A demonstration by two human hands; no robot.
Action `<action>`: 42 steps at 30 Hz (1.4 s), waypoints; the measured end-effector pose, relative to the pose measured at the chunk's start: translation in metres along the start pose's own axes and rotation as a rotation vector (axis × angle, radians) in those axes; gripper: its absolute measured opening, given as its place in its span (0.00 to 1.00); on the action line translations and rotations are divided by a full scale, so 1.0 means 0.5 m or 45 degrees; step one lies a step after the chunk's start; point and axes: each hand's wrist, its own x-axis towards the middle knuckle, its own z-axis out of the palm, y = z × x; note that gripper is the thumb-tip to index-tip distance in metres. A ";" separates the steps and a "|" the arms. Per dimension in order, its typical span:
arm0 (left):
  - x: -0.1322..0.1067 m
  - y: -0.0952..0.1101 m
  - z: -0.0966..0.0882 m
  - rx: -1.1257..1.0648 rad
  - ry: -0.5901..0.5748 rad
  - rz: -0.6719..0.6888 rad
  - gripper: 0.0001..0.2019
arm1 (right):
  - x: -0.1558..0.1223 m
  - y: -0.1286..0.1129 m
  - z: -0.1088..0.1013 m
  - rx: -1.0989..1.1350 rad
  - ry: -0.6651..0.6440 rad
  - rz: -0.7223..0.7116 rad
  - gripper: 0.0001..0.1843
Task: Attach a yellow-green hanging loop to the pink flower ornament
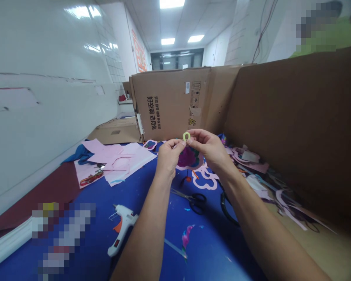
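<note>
Both hands are raised in the middle of the view, above a blue work surface (152, 203). My left hand (169, 156) and my right hand (208, 148) pinch together on a small yellow-green loop (186, 136) of paper or foam, held between the fingertips of both. Below the hands lies a purple flower cut-out (188, 157) on pink backing, with a pink cloud-shaped cut-out (205, 180) beside it.
Black-handled scissors (193, 200) and a white glue gun (123, 227) lie on the blue surface. Pink paper sheets (117, 158) sit at the left. Cardboard walls (292, 125) stand behind and at the right, with paper scraps (260, 171) along the base.
</note>
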 end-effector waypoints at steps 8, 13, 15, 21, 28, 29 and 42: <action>0.001 0.001 -0.002 -0.005 -0.001 -0.041 0.13 | 0.000 0.003 -0.001 0.010 -0.015 0.003 0.24; 0.003 0.008 -0.005 -0.027 0.094 -0.012 0.12 | -0.001 -0.008 -0.008 -0.063 -0.029 0.002 0.24; 0.007 0.010 -0.009 -0.039 0.126 -0.001 0.12 | -0.001 -0.009 -0.012 -0.088 -0.001 0.024 0.24; 0.012 0.007 -0.014 -0.050 0.132 0.014 0.14 | 0.001 -0.002 -0.017 -0.127 0.055 0.009 0.22; 0.014 0.001 -0.017 -0.061 0.150 0.018 0.17 | 0.007 0.002 -0.019 -0.095 0.196 -0.069 0.20; 0.017 0.001 -0.019 -0.061 0.171 0.026 0.17 | 0.007 0.001 -0.019 -0.091 0.185 -0.065 0.20; 0.024 0.006 -0.033 0.017 0.169 -0.014 0.22 | 0.011 0.013 -0.020 -0.068 0.223 -0.015 0.24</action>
